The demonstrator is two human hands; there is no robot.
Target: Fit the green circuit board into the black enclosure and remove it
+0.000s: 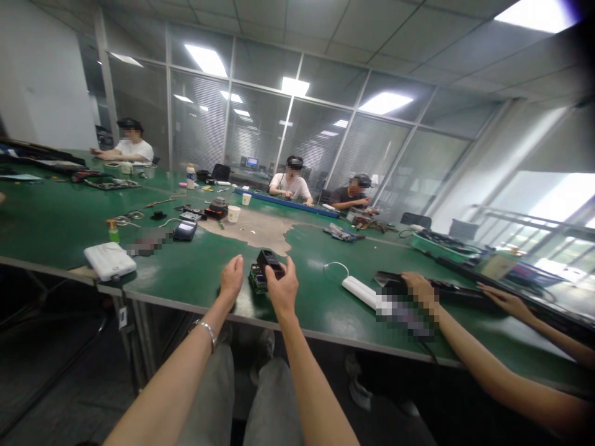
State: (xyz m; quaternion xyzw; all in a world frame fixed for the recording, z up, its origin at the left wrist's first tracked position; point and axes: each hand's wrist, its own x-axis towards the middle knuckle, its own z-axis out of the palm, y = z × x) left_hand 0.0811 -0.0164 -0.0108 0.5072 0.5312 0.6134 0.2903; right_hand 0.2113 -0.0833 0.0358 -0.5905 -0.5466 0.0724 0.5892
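Note:
My right hand grips a small black boxy device casing, tilted above the table, thumb and fingers on its sides. Just below and to its left is a green circuit board with dark parts on it; whether it is joined to the casing I cannot tell. To the left of both, apart from them, my left hand is closed with its fingers curled together. Anything inside those fingers is hidden. A metal bracelet circles my left wrist.
On the green table lie a white power bank, a black handheld device, paper cups and a white power strip. At right, a co-worker's hands rest on a long black part. More people sit opposite.

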